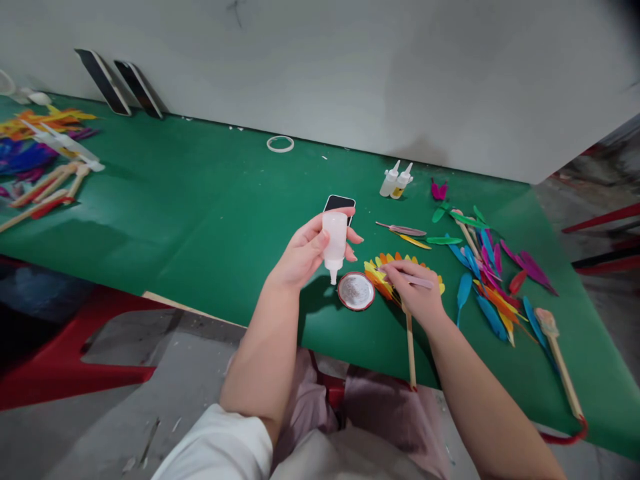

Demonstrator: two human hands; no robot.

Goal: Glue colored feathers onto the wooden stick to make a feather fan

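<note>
My left hand (305, 250) is grasping a white bottle (335, 240), nozzle down, just beside a round lid (356, 291) on the green table (225, 220). My right hand (416, 290) is gripping a slim tool (417, 281) over the yellow and orange feather fan (385, 273), whose wooden stick (411, 350) is pointing toward me.
</note>
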